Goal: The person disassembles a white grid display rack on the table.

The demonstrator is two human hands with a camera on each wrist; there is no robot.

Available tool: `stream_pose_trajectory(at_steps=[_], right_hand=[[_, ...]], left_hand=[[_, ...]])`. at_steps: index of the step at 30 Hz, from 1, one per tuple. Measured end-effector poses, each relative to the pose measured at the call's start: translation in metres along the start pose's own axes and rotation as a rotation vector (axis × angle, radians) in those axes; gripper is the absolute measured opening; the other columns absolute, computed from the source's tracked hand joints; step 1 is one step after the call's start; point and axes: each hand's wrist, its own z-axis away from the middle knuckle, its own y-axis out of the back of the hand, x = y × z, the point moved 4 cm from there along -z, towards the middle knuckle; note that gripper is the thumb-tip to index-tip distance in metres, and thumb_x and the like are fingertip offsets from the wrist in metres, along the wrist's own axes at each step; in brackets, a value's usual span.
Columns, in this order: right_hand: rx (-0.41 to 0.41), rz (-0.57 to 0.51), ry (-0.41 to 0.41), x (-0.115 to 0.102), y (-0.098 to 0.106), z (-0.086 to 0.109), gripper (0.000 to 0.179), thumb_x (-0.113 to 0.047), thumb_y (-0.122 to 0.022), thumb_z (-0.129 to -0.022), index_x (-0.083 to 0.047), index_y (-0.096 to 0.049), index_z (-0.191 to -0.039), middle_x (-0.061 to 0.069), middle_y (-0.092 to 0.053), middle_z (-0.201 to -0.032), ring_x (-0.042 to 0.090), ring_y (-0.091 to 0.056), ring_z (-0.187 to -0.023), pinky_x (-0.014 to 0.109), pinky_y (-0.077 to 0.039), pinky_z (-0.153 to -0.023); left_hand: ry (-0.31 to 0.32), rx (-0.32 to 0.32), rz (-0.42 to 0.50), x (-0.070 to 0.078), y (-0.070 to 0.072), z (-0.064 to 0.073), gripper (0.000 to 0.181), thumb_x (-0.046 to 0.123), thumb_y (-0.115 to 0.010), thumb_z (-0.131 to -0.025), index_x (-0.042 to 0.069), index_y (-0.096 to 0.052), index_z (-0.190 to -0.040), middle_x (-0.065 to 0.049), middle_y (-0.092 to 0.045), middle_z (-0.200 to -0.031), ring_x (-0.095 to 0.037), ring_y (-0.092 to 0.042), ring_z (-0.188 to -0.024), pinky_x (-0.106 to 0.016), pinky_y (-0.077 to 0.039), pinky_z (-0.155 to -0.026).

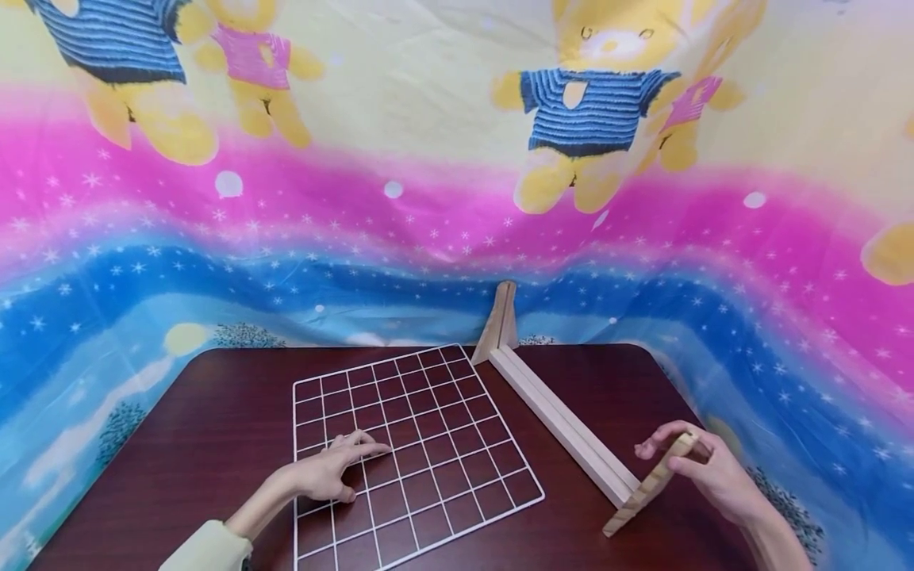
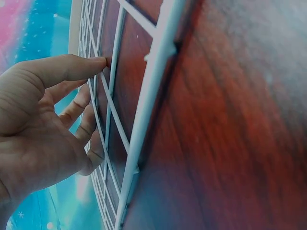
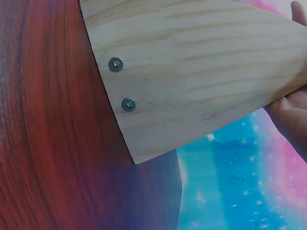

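Observation:
A white wire grid panel lies on the table. On its left part rests my left hand, fingers spread and lightly bent; in the left wrist view its thumb tip touches a wire beyond the thick edge wire. To the right of the grid stands a wooden frame: a grooved crossbar joins two tapered end boards. My right hand grips the narrow upper end of the near end board, thumb on one side and fingers on the other. Two screws show in that board's lower part.
The far end board stands upright at the back table edge, close to the grid's far corner. Around the dark red table hangs a printed cloth with bears and snowflakes, close behind its back edge.

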Motion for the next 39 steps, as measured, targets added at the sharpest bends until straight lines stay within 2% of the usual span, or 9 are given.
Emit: stream_pose_trajectory(at_steps=[9, 15, 27, 31, 39], right_hand=[[0.028, 0.019, 0.000, -0.003, -0.006, 0.003, 0.035, 0.027, -0.033, -0.090, 0.015, -0.050, -0.118, 0.024, -0.065, -0.107, 0.033, -0.060, -0.112, 0.034, -0.045, -0.096], [0.071, 0.080, -0.017, -0.005, -0.010, 0.006, 0.034, 0.028, -0.035, -0.089, 0.014, -0.050, -0.116, 0.023, -0.066, -0.105, 0.029, -0.063, -0.109, 0.032, -0.047, -0.092], [0.176, 0.156, -0.096, -0.006, -0.022, 0.003, 0.031, 0.023, -0.041, -0.090, 0.006, -0.054, -0.113, 0.016, -0.069, -0.100, 0.027, -0.064, -0.108, 0.029, -0.047, -0.092], [0.182, 0.158, -0.077, -0.005, -0.025, 0.002, 0.031, 0.024, -0.040, -0.090, 0.008, -0.054, -0.113, 0.019, -0.069, -0.099, 0.027, -0.064, -0.108, 0.028, -0.047, -0.092], [0.227, 0.163, -0.079, -0.005, -0.032, 0.005, 0.032, 0.025, -0.040, -0.090, 0.009, -0.054, -0.113, 0.020, -0.069, -0.099, 0.027, -0.064, -0.107, 0.027, -0.048, -0.090]], left_hand=[[-0.010, -0.004, 0.000, -0.006, 0.000, -0.006, 0.079, -0.004, -0.071, -0.065, 0.012, -0.049, -0.139, -0.003, -0.041, -0.124, -0.026, -0.037, -0.106, -0.053, -0.034, -0.085], [-0.013, -0.003, -0.016, -0.006, 0.001, -0.009, 0.078, -0.005, -0.070, -0.064, 0.011, -0.051, -0.138, -0.003, -0.042, -0.124, -0.027, -0.039, -0.106, -0.051, -0.034, -0.084], [0.012, -0.028, 0.006, -0.011, 0.006, -0.008, 0.077, -0.007, -0.068, -0.067, 0.012, -0.050, -0.139, -0.005, -0.040, -0.128, -0.031, -0.037, -0.113, -0.058, -0.032, -0.086], [0.011, -0.026, 0.005, -0.012, 0.009, -0.007, 0.078, -0.007, -0.068, -0.067, 0.013, -0.049, -0.139, -0.005, -0.040, -0.129, -0.034, -0.036, -0.116, -0.061, -0.031, -0.086], [0.003, -0.042, 0.007, -0.012, 0.009, -0.009, 0.078, -0.008, -0.068, -0.067, 0.014, -0.049, -0.140, -0.004, -0.039, -0.129, -0.033, -0.036, -0.115, -0.058, -0.032, -0.085]])
